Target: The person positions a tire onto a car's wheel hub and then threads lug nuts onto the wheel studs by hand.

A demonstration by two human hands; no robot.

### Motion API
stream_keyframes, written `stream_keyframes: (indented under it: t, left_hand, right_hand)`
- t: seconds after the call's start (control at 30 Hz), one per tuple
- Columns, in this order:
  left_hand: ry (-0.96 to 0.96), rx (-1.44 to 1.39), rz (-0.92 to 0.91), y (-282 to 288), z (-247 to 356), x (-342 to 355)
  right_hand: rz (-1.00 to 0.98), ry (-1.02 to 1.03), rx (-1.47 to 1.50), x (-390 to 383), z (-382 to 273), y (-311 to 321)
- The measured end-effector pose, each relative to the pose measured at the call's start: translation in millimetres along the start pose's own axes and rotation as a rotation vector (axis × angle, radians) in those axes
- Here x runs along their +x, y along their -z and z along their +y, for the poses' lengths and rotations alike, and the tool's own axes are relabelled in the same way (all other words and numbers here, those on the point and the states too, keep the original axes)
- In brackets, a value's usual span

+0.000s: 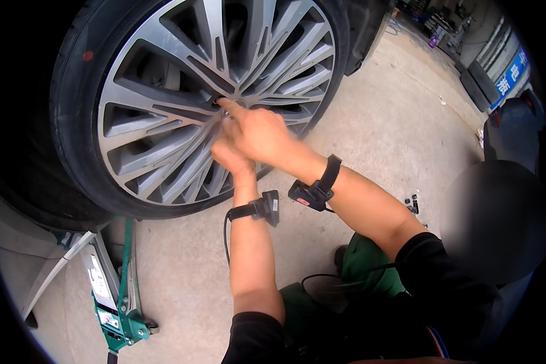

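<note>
A silver multi-spoke wheel [133, 128] with a black tyre [73, 115] fills the upper left. Over its centre, my right hand [261, 136] stretches out its index finger, the tip at a dark bolt hole [216, 101] beside the hub. Its other fingers curl under and are partly hidden; I see nothing gripped in them. Just below and left, my left hand [232, 153] is closed in front of the spokes, overlapped by my right hand. Whatever its fingers hold, if anything, is hidden. Each wrist wears a black strap with a small device.
On the lower left, a green floor jack [122, 321] stands near the tyre, with a pale bar [60, 274] beside it. Several small dark metal pieces [412, 204] lie on the concrete floor [370, 145] to the right. A blurred round dark shape [497, 221] is at the right edge.
</note>
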State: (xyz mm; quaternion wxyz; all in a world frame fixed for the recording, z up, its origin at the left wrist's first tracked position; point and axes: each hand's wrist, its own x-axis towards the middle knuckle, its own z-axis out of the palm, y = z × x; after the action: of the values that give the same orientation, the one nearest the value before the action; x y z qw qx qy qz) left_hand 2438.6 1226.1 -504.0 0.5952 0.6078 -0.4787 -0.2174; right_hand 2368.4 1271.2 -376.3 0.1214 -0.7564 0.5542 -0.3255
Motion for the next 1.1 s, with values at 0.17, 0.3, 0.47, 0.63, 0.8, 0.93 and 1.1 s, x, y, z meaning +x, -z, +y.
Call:
stream_keyframes:
  t: [0.17,0.3,0.47,0.63,0.8,0.93,1.1]
  left_hand:
    - [0.035,0.006,0.011,6,8,0]
    - [-0.069,0.063,0.007,7,6,-1]
    - [0.045,-0.256,0.038,2,4,0]
    - [0.073,0.055,0.023,1,8,2]
    - [0.004,0.064,0.01,4,7,0]
    - [-0.056,0.21,0.003,1,3,2]
    - [-0.101,0.223,0.02,1,1,2]
  right_hand:
    - [-0.107,0.027,-0.405,-3,-7,2]
    - [-0.056,-0.153,0.325,-2,-1,-6]
    - [-0.248,-0.277,0.998,4,15,5]
    - [-0.132,-0.079,0.085,0,9,6]
    - [0.168,0.33,-0.528,0,10,1]
    - [0.207,0.427,-0.579,3,15,1]
    - [-0.109,0.145,-0.473,5,12,-5]
